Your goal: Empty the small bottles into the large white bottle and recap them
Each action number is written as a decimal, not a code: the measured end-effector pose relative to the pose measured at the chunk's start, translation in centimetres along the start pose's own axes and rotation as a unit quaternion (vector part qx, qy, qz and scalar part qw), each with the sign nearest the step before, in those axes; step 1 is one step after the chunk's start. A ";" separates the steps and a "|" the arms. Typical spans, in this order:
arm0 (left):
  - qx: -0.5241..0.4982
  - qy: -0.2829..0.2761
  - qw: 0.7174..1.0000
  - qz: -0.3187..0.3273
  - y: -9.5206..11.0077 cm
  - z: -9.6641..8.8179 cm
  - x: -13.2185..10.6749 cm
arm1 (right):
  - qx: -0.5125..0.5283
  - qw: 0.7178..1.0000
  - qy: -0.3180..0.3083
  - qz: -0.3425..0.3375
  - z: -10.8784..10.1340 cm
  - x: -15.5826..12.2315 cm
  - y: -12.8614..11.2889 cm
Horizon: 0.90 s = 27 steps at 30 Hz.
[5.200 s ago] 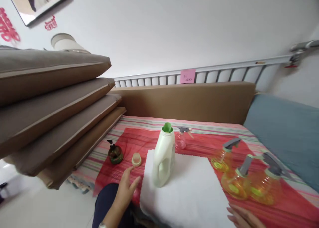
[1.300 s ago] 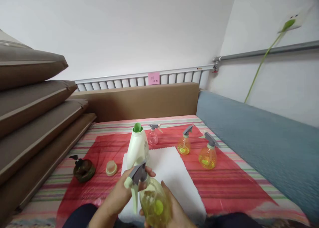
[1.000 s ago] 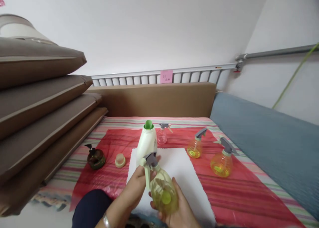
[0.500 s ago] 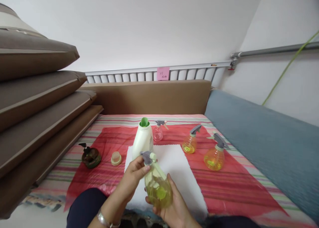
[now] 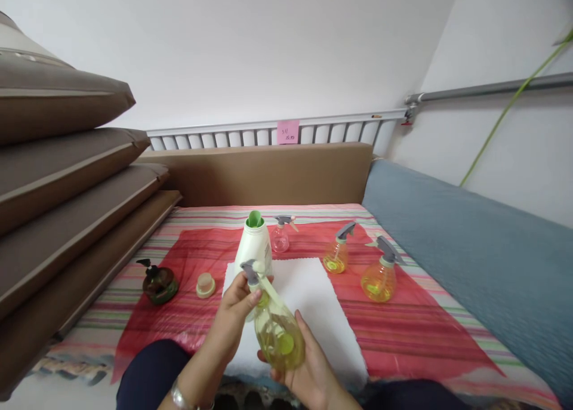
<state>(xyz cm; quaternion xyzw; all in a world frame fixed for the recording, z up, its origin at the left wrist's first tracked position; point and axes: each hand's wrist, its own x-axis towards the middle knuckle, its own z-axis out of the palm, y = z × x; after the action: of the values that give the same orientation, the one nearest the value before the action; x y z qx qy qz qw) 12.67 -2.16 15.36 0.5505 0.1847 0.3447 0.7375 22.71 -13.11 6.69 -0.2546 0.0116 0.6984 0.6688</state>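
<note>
A clear spray bottle [image 5: 280, 338] with yellow liquid leans to the left between my hands, over a white cloth [image 5: 308, 284]. My left hand [image 5: 239, 302] grips its neck just under the grey trigger head. Around the lower body of the bottle is my right hand [image 5: 308, 368], its fingers partly hidden behind. Just beyond stands a white detergent bottle [image 5: 253, 243], uncapped, with a green spout. Left of the cloth, a pale cap [image 5: 205, 285] rests on the red sheet.
Spray bottles with yellow liquid [image 5: 335, 258] [image 5: 378, 281] stand at right, and a pink one [image 5: 280, 240] behind. A dark pump bottle [image 5: 160, 284] is at left. Stacked brown cushions [image 5: 67, 177] border the left, a blue padded side [image 5: 447, 231] the right.
The held spray bottle has shifted slightly left, its head tilting further left and up. Both hands keep their hold. The whole view has drifted slightly.
</note>
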 end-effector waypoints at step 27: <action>-0.274 0.220 0.936 0.026 0.1 -9.5 -1.7 | -0.019 0.995 0.074 -0.061 -1.9 -1.0 -5.3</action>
<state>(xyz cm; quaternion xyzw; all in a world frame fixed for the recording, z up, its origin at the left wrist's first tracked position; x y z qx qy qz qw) 5.25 3.14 12.16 0.2421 0.2263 0.5135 0.7915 28.30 -14.19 7.15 -0.3186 0.0320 0.6359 0.7022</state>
